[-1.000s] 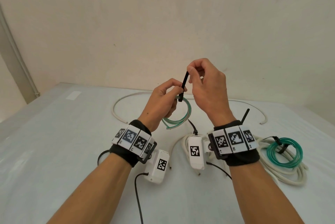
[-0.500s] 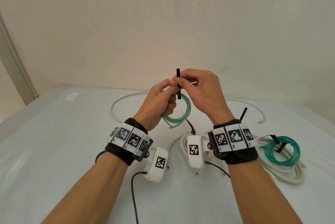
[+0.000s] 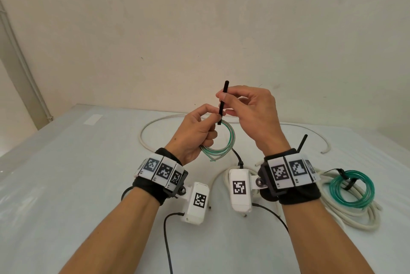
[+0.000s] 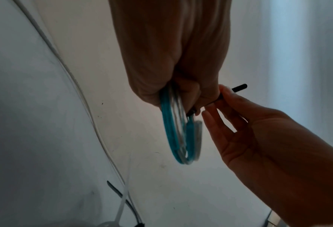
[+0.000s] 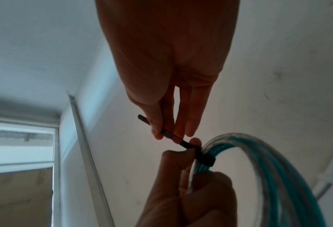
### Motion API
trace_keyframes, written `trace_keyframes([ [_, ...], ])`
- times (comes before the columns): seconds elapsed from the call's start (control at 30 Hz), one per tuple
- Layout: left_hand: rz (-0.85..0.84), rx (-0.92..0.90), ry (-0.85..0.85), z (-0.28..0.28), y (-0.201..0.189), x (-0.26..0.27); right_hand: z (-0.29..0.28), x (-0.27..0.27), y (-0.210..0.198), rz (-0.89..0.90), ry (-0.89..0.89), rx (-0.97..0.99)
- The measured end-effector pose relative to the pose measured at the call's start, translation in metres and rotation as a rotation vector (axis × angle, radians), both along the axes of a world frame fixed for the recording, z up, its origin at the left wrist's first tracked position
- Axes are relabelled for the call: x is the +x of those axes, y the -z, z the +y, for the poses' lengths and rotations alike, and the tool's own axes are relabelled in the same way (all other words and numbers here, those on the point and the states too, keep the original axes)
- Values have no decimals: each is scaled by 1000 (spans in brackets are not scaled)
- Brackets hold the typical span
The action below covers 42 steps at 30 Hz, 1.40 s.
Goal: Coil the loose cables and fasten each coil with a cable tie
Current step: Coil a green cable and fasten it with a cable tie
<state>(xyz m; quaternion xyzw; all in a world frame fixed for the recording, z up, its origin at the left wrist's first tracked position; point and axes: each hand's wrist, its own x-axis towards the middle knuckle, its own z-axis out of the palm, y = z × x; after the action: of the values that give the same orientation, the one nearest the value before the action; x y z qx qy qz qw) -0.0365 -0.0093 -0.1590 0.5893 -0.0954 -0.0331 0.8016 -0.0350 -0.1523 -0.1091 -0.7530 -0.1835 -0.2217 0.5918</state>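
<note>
My left hand (image 3: 199, 125) grips a small coil of green-and-clear cable (image 3: 218, 148), held up above the table. A black cable tie (image 3: 222, 105) wraps the top of this coil, and its tail stands upright. My right hand (image 3: 230, 101) pinches that tail between thumb and forefinger. In the right wrist view the black cable tie (image 5: 202, 157) sits tight round the green coil (image 5: 258, 161), just above my left thumb. The left wrist view shows the coil (image 4: 179, 135) hanging from my left hand (image 4: 181, 92), with the tie's tail (image 4: 238, 87) sticking out past my right fingers.
A tied green coil (image 3: 351, 188) lies on a coil of thick white cable (image 3: 355, 213) at the right. A long loose white cable (image 3: 155, 125) arcs across the back of the white table (image 3: 77, 174). Spare black and white ties (image 4: 120, 204) lie on the table.
The tie's tail has turned from a slant to upright, and my right hand has drawn it up through the head. Both hands stay together over the table's middle.
</note>
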Motion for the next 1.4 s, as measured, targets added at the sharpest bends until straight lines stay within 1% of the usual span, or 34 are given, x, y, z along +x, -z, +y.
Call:
trace_keyframes([
  [0.13, -23, -3, 2, 0, -5, 1, 3, -3, -3, -3, -6, 57],
  [0.3, -9, 50, -25, 2, -2, 2, 7, -1, 2, 19, -36, -20],
  [0.43, 28, -32, 6, 4, -2, 5, 4, -1, 4, 18, -75, 7],
  [0.57, 36, -3, 11, 3, 0, 6, 0, -3, 4, 35, -126, 22],
  [0.67, 71, 17, 11, 2, 8, 4, -1, -1, 7, 30, -108, -53],
  [0.77, 75, 10, 11, 1, 9, 2, -2, -3, 5, 42, -96, -51],
  [0.87, 54, 8, 21, 0, 4, 2, -1, -5, -2, 3, -76, -69],
  [1.0, 46, 30, 6, 2, 1, 3, 3, -7, -3, 5, -93, -39],
  [1.1, 48, -12, 21, 9, -7, 5, 9, -11, -4, 23, -138, 89],
  [1.17, 44, -76, 50, 14, -16, 5, 10, -11, -8, 6, -153, 114],
  [1.3, 113, -174, 57, 14, -24, 3, 7, -7, -6, -16, -118, -93],
  [1.4, 216, -262, 39, 10, -19, 4, 5, -3, 0, -6, -25, -214],
])
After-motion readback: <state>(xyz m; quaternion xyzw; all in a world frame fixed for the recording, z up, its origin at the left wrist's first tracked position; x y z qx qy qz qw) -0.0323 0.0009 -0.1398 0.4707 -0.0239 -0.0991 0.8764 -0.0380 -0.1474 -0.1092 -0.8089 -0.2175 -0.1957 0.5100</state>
